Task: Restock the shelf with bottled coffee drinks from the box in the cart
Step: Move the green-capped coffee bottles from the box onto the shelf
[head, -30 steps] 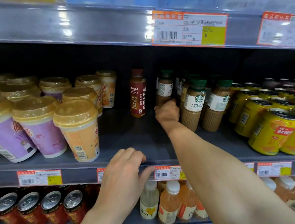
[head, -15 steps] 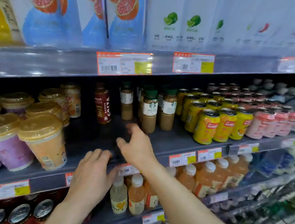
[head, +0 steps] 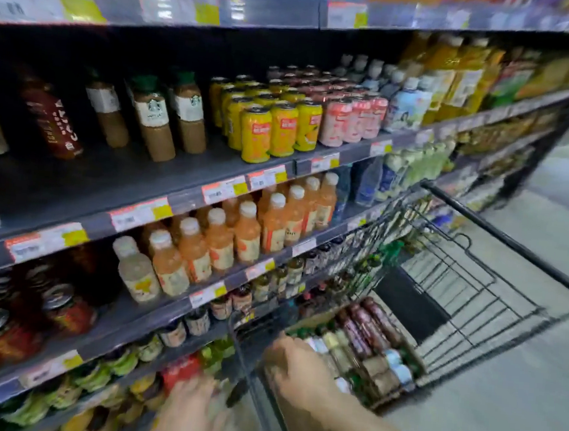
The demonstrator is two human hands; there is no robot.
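Observation:
Green-capped bottled coffee drinks [head: 153, 124] stand in a short row on the middle shelf [head: 90, 177], with a dark red coffee bottle [head: 54, 119] to their left. A cardboard box [head: 296, 419] sits in the black wire cart [head: 475, 294] at the lower right, and more bottles [head: 365, 339] lie packed inside it. My right hand [head: 300, 371] reaches down onto the near end of those bottles; motion blur hides whether it grips one. Lower left of the cart's near corner hangs my left hand [head: 190, 410], fingers spread and holding nothing.
Yellow cans [head: 270, 128] and pink cans [head: 350, 121] stand right of the coffee. Orange juice bottles [head: 247, 236] fill the shelf below, red cans [head: 1, 331] sit lower left. The cart stands close against the shelving. Grey floor [head: 519, 390] lies to the right.
My view has swung right and down from the shelf to the cart. My right hand left the shelf and dropped into the box. My left hand came off the shelf edge and lowered.

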